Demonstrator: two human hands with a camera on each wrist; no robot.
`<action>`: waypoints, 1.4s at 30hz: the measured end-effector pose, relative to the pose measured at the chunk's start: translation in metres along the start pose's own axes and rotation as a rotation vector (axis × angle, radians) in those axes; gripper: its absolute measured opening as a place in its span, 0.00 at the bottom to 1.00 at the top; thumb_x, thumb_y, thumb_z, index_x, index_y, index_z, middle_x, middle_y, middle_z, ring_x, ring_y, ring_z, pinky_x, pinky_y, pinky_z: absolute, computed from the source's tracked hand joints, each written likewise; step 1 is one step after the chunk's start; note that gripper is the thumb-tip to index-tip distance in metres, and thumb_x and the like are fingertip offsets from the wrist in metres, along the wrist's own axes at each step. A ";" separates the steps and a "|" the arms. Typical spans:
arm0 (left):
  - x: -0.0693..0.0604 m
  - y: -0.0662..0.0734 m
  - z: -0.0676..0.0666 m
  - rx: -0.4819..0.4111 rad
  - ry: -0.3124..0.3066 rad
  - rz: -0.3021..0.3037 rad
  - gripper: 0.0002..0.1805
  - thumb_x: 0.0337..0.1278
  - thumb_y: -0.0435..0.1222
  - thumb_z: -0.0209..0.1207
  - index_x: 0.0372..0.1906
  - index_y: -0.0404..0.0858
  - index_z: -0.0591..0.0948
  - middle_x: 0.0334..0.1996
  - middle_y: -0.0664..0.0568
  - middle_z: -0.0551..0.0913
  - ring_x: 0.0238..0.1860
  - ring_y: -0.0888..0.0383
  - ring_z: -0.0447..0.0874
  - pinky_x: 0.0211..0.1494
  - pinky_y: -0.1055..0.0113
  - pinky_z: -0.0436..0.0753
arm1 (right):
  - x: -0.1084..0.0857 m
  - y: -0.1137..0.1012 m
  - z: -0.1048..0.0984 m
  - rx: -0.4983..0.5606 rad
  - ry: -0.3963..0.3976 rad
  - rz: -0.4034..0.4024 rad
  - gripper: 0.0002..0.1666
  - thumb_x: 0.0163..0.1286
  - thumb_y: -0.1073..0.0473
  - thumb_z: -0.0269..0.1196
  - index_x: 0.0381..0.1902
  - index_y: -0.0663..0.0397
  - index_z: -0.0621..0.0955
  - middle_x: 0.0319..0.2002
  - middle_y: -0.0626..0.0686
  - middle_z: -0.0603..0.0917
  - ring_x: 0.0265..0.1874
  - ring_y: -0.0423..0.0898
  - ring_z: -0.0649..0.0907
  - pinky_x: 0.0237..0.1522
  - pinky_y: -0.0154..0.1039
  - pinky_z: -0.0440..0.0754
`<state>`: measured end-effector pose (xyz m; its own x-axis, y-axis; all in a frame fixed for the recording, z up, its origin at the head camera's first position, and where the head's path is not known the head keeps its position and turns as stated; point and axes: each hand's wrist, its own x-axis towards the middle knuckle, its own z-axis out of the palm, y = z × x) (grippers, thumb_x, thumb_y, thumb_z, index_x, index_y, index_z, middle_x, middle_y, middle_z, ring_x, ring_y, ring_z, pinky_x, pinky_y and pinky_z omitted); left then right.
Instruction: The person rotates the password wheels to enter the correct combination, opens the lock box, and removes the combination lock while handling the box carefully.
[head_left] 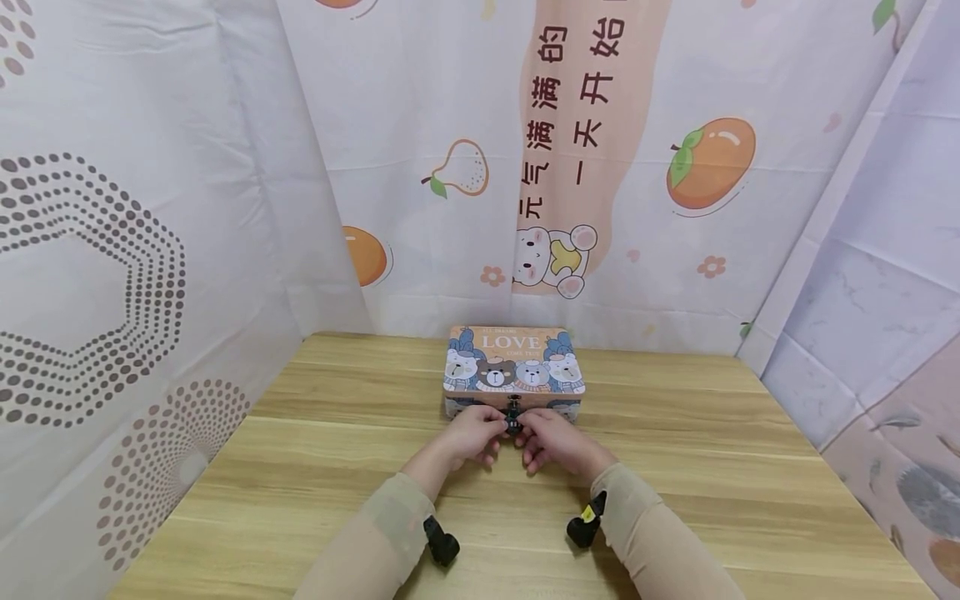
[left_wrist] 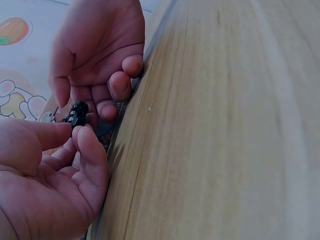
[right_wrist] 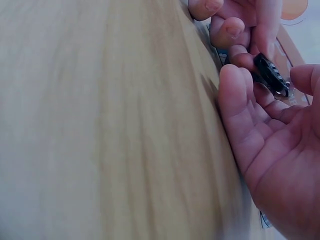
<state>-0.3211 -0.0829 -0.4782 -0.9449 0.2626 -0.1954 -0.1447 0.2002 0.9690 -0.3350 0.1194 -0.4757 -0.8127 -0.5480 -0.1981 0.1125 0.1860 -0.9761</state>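
A small black combination padlock (head_left: 513, 424) is at the front clasp of a tin box (head_left: 514, 375) with bears and the word LOVE on its closed lid. My left hand (head_left: 471, 433) pinches the padlock (left_wrist: 77, 114) between thumb and fingertips, seen closely in the left wrist view. From the other side, my right hand (head_left: 557, 442) holds its loosely bent fingers at the padlock. In the right wrist view, the right hand's (right_wrist: 285, 150) thumb stands apart from the padlock (right_wrist: 271, 75); whether its fingertips touch the lock is partly hidden.
The box stands near the back edge of a wooden table (head_left: 360, 400). Printed curtains (head_left: 420, 100) hang behind the table and along both sides. A black strap device (head_left: 441, 542) is on the left forearm, another (head_left: 587, 523) on the right.
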 end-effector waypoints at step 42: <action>-0.002 0.001 0.000 -0.016 -0.004 -0.011 0.10 0.75 0.33 0.54 0.51 0.32 0.79 0.29 0.45 0.79 0.21 0.57 0.76 0.22 0.67 0.82 | 0.003 0.000 -0.001 -0.105 0.041 0.008 0.15 0.79 0.56 0.54 0.50 0.65 0.76 0.41 0.60 0.83 0.26 0.48 0.83 0.24 0.42 0.86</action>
<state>-0.3195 -0.0829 -0.4769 -0.9421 0.2642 -0.2064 -0.1597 0.1878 0.9691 -0.3381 0.1181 -0.4766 -0.8348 -0.5130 -0.2000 0.0604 0.2757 -0.9593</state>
